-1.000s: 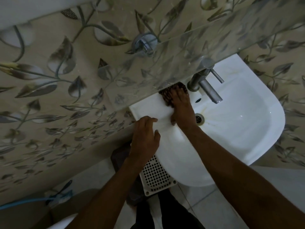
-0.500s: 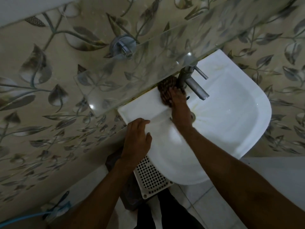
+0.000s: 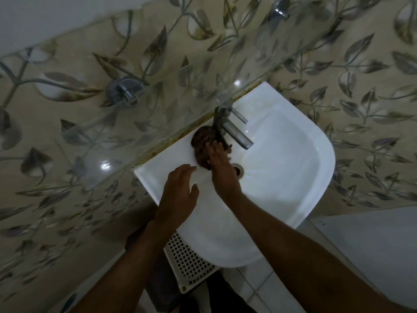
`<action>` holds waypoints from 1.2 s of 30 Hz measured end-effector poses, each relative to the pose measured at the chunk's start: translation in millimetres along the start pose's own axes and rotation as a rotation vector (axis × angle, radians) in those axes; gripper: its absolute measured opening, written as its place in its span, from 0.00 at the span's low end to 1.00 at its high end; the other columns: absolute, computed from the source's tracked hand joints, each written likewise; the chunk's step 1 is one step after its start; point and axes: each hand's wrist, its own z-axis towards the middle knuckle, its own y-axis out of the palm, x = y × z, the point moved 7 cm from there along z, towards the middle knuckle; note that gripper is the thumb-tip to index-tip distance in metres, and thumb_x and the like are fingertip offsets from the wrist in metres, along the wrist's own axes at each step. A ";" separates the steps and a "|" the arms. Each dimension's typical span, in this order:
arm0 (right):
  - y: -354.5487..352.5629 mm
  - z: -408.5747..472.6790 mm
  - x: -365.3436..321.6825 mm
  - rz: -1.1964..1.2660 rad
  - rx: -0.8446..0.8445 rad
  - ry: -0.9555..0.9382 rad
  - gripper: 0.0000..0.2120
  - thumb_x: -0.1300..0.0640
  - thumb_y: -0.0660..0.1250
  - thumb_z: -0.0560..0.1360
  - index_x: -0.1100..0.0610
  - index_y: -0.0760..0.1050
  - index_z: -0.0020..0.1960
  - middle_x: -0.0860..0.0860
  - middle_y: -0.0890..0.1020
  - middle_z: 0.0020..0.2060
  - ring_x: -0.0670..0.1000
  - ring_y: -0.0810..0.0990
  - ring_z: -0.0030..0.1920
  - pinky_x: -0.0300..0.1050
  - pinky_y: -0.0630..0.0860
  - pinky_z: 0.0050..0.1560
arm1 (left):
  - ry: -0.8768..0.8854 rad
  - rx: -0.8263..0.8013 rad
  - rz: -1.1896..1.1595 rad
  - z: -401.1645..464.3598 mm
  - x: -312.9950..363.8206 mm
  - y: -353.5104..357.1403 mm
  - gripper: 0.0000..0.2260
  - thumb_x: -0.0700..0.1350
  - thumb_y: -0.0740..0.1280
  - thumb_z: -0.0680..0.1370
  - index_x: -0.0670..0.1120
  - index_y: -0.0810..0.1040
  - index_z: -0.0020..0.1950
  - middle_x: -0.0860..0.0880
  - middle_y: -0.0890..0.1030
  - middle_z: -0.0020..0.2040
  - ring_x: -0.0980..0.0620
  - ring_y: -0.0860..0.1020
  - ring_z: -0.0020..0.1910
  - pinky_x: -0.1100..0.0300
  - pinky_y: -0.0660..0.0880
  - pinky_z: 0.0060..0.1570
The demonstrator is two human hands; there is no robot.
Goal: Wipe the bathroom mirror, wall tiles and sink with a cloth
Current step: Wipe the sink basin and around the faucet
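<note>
A white sink (image 3: 293, 177) hangs on the leaf-patterned wall tiles (image 3: 56, 136). A bunched dark brown cloth (image 3: 202, 141) lies on the sink's back ledge, left of the metal tap (image 3: 234, 132). My right hand (image 3: 222, 170) presses the cloth down with its fingers laid over it. My left hand (image 3: 178, 195) rests flat on the sink's left rim with fingers extended. The mirror is not visible.
A clear glass shelf (image 3: 180, 71) juts from the wall above the sink's back edge, held by chrome brackets (image 3: 124, 91). A white perforated basket (image 3: 187, 263) stands on the tiled floor under the sink. The drain (image 3: 239, 169) sits just right of my right hand.
My right hand has pushed the cloth along the back ledge from the left toward the tap's base. My left hand has stayed on the rim. The view has shifted.
</note>
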 end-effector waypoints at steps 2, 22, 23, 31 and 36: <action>3.9 -1.6 4.6 -0.004 -0.058 -0.043 0.32 0.73 0.58 0.77 0.57 0.57 0.79 0.60 0.60 0.78 0.60 0.57 0.79 0.60 0.60 0.78 | 0.015 -0.017 0.012 3.8 8.4 2.1 0.23 0.42 0.67 0.80 0.45 0.69 0.75 0.45 0.71 0.73 0.46 0.68 0.72 0.58 0.62 0.71; -94.4 58.1 77.1 0.047 0.314 0.228 0.21 0.62 0.61 0.82 0.54 0.70 0.74 0.54 0.76 0.70 0.54 0.74 0.71 0.53 0.71 0.72 | 0.135 -0.190 -0.048 64.5 74.1 21.8 0.27 0.46 0.62 0.83 0.47 0.58 0.81 0.48 0.61 0.80 0.51 0.59 0.79 0.60 0.59 0.74; -87.7 58.1 69.3 0.030 0.240 0.165 0.21 0.63 0.63 0.80 0.56 0.71 0.73 0.56 0.77 0.68 0.56 0.76 0.69 0.54 0.73 0.70 | 0.132 -0.195 -0.045 65.2 74.1 24.0 0.27 0.46 0.63 0.83 0.48 0.58 0.81 0.48 0.60 0.80 0.52 0.59 0.79 0.60 0.59 0.74; -89.1 103.1 61.0 -0.183 -0.188 0.013 0.28 0.58 0.59 0.83 0.57 0.56 0.81 0.57 0.56 0.81 0.57 0.53 0.81 0.59 0.54 0.80 | 0.149 -0.183 -0.038 76.1 86.3 41.9 0.26 0.45 0.65 0.82 0.47 0.62 0.79 0.48 0.66 0.77 0.50 0.63 0.76 0.66 0.59 0.66; -74.4 110.3 65.1 -0.177 -0.161 -0.012 0.27 0.55 0.56 0.83 0.53 0.55 0.81 0.54 0.58 0.80 0.56 0.56 0.80 0.60 0.57 0.79 | 0.108 -0.200 -0.052 75.1 78.4 53.2 0.28 0.47 0.65 0.82 0.48 0.59 0.80 0.48 0.63 0.79 0.51 0.61 0.78 0.64 0.57 0.68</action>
